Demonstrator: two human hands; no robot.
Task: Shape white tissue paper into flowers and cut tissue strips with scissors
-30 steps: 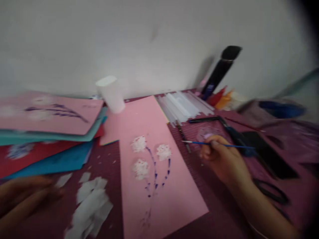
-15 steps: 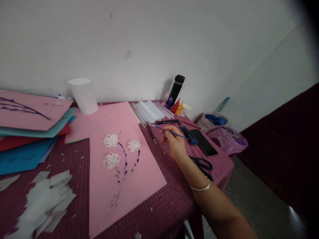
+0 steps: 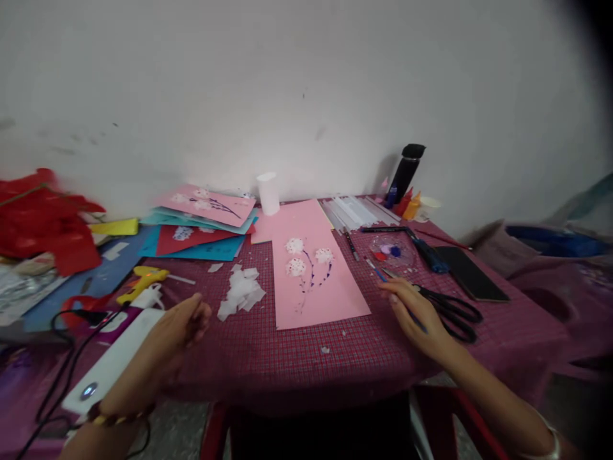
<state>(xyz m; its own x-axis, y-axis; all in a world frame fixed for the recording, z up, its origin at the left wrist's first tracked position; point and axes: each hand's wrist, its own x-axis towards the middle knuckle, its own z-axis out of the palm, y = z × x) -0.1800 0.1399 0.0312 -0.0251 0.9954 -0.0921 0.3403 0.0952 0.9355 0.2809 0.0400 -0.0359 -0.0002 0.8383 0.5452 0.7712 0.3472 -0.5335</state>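
Head view. The right hand [image 3: 414, 310] grips a blue-handled paintbrush [image 3: 379, 273], its fingers closed around the shaft, over the bench [image 3: 287, 364] to the right of a pink sheet [image 3: 330, 303] bearing three white flower heads and dark stem marks. The left hand [image 3: 184, 319] is near a heap of white paper scraps [image 3: 242, 292]; its fingers are loosely curled, and whether they hold anything cannot be told.

Likely faults: if the brush carries wet paint, which is too small to tell, crossing the sheet could drip or smear the stems. Loose scraps, brushed by the left hand, could stick to damp marks. The scissors [image 3: 453, 313], lying just beside the right hand, could be knocked by a sideways shift of the wrist.

Orientation: the brush's bristle end points away from the person and leftward, near the close edge of a clear palette [image 3: 407, 257]; contact cannot be judged. Its long axis runs obliquely, from the handle end at near right to the tip at far left.
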